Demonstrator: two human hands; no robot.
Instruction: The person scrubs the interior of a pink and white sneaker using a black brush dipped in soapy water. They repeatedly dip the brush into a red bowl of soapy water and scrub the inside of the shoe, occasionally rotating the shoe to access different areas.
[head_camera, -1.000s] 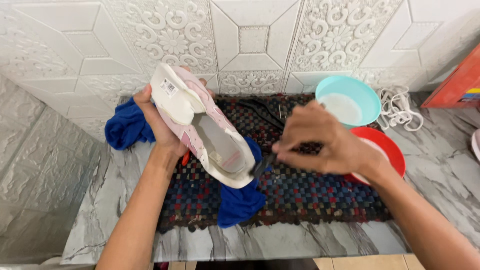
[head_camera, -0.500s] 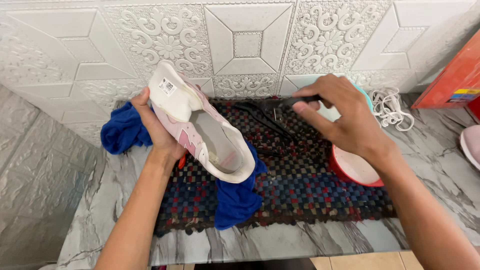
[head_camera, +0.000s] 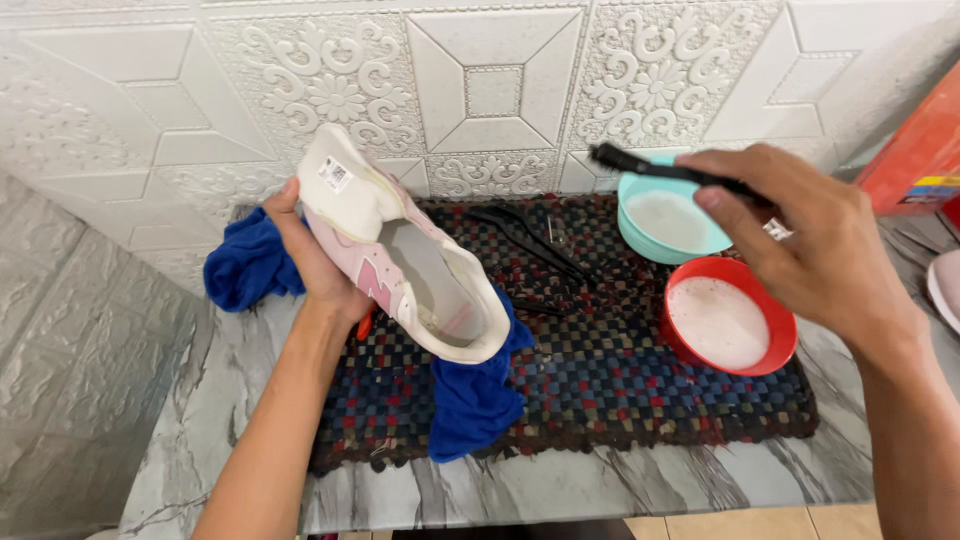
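Note:
My left hand (head_camera: 318, 262) grips a white and pink sneaker (head_camera: 405, 262) by its heel, tilted with the opening facing up, above a blue cloth (head_camera: 475, 395). My right hand (head_camera: 800, 240) holds a thin black brush (head_camera: 660, 170) with its tip pointing left over a teal bowl (head_camera: 665, 222) of cloudy liquid. Just below that bowl sits a red bowl (head_camera: 728, 318) of whitish liquid. Both bowls rest by a dark checkered woven mat (head_camera: 620, 375).
Black laces or tools (head_camera: 530, 245) lie on the mat behind the sneaker. An embossed white tiled wall (head_camera: 490, 90) rises at the back. The marble counter (head_camera: 560, 485) ends at the front; an orange box (head_camera: 920, 150) stands at the right.
My right hand lifted from the sneaker and swung right and back, carrying the brush over the teal bowl. The sneaker stayed in my left hand.

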